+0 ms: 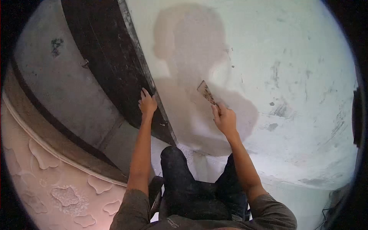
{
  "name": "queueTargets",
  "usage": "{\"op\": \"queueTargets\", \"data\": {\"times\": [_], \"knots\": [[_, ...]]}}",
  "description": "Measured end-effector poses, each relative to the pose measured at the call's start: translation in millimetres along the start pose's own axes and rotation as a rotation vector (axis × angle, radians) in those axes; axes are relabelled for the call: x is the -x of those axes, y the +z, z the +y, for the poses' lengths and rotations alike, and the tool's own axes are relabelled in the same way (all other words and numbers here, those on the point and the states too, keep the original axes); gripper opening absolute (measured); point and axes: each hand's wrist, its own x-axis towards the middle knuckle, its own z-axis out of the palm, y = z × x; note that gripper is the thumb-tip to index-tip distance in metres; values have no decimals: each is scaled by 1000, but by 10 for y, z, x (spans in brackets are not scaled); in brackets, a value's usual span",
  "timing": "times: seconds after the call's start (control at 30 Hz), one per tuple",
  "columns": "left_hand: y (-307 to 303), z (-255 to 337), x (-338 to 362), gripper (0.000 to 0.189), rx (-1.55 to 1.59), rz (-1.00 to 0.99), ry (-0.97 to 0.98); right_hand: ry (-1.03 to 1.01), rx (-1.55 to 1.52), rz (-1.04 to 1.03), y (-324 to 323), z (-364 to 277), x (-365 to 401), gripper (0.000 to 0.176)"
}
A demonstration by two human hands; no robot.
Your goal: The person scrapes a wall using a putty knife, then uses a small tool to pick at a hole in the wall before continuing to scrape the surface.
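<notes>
A putty knife [206, 91] with a smeared blade is gripped by its handle in my right hand [225, 119]. Its blade points up and to the left, over the pale wall [291, 46]. My left hand [148, 104] lies against the dark door frame [111, 50], near the edge that borders the wall, with its fingers stretched out. A shadow of my head and arm falls across the wall around the knife.
Dark scuffs and patches [281, 109] mark the wall to the right. At lower left a pink patterned mattress [96, 199] stands by a brown curved edge [57, 126]. Grey concrete [73, 69] shows beyond the frame. My legs [191, 180] are bent below.
</notes>
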Motion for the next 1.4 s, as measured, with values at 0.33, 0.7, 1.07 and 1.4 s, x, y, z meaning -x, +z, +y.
{"op": "queueTargets", "data": {"times": [0.33,0.7,1.07,1.4], "knots": [[499,-14,1037,38,487,-211,178,-122,100,-9,363,-209,-193,17],[1136,-622,1869,34,358,-286,171,-124,52,112,372,-325,-154,14],[1237,-644,1920,42,76,-589,203,-76,176,-102,426,-25,81,15],[1131,-639,1881,41,122,-595,79,-76,167,14,487,-72,203,12]]}}
